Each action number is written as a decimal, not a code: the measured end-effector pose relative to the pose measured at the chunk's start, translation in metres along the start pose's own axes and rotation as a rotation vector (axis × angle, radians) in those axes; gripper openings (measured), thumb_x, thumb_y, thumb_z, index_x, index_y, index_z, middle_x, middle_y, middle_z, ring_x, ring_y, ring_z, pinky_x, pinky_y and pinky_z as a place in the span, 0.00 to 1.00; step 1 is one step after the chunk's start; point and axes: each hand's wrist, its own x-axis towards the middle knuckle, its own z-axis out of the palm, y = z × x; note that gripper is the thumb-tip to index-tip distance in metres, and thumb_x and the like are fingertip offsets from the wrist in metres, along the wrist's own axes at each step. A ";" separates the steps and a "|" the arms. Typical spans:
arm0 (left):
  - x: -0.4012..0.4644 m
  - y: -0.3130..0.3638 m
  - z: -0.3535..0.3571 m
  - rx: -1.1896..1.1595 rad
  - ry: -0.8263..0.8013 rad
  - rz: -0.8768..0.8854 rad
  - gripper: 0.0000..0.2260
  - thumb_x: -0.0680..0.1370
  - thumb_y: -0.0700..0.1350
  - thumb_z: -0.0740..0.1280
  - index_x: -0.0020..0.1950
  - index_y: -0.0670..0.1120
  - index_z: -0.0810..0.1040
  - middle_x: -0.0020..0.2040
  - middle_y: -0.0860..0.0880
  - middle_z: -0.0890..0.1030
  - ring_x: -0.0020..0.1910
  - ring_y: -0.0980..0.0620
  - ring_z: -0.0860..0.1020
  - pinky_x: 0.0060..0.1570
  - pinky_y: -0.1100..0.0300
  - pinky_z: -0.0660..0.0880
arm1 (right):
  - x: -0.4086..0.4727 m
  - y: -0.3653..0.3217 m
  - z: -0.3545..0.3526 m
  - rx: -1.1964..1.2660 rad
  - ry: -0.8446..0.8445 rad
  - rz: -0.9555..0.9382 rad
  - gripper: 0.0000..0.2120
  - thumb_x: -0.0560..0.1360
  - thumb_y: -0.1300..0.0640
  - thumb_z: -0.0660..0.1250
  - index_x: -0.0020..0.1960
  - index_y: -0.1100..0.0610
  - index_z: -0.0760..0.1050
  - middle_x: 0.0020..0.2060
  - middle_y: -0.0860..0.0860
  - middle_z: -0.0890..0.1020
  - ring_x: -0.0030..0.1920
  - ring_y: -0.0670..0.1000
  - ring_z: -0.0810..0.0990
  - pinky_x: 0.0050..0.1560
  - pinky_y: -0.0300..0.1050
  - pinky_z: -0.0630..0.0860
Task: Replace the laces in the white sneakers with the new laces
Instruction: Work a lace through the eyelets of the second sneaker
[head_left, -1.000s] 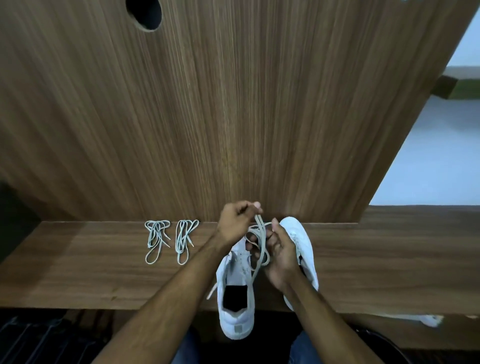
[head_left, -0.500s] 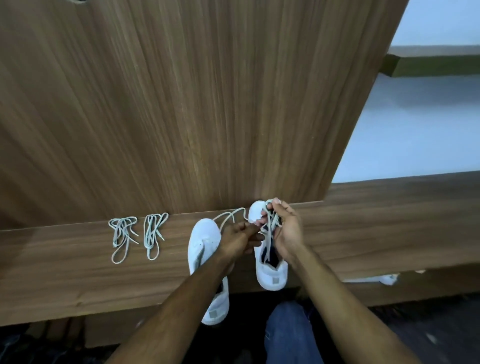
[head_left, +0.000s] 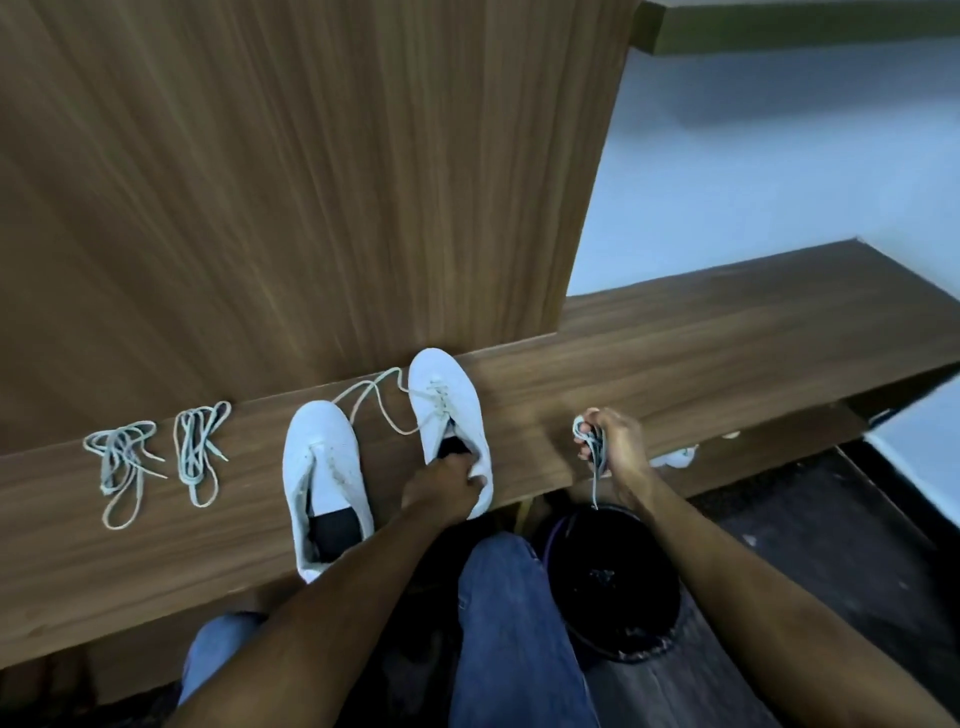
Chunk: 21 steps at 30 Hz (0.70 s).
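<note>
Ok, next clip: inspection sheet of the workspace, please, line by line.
Surface: wooden bench, wood panel behind.
Job's things: left sneaker unlaced; right sneaker laced, ends loose; two lace bundles left of the sneakers.
Clutter: white scrap under the bench edge.
Grippers: left hand grips the right sneaker's heel; right hand holds a bunched lace.
Cables: nothing seen.
Surroundings: black bin below, pale wall.

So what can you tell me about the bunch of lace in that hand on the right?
The lace is a thin, pale grey cord, bunched into loops. The right hand grips it with curled fingers, holding it above the wooden bench's front edge. One loose end hangs straight down over a dark bin. It touches nothing but the hand, apart from both shoes.
</note>
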 end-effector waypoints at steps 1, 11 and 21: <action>0.003 0.000 0.002 -0.003 -0.004 0.001 0.17 0.80 0.53 0.60 0.67 0.52 0.73 0.65 0.46 0.76 0.63 0.43 0.74 0.60 0.53 0.71 | 0.002 0.008 -0.010 -0.053 0.028 0.002 0.13 0.76 0.68 0.60 0.33 0.59 0.71 0.21 0.47 0.73 0.20 0.44 0.70 0.21 0.33 0.64; 0.017 -0.009 0.009 -0.066 0.008 -0.059 0.18 0.77 0.54 0.64 0.68 0.56 0.73 0.68 0.50 0.74 0.66 0.45 0.72 0.65 0.51 0.68 | 0.017 0.080 -0.100 -0.982 -0.151 0.208 0.08 0.79 0.54 0.62 0.47 0.58 0.76 0.45 0.59 0.78 0.47 0.54 0.75 0.44 0.43 0.68; 0.014 -0.007 0.008 0.030 0.065 -0.019 0.18 0.79 0.55 0.62 0.68 0.55 0.72 0.67 0.49 0.75 0.66 0.45 0.72 0.68 0.52 0.65 | 0.017 0.059 -0.089 -1.180 -0.104 0.103 0.07 0.76 0.51 0.65 0.47 0.53 0.79 0.51 0.57 0.82 0.55 0.58 0.80 0.49 0.44 0.73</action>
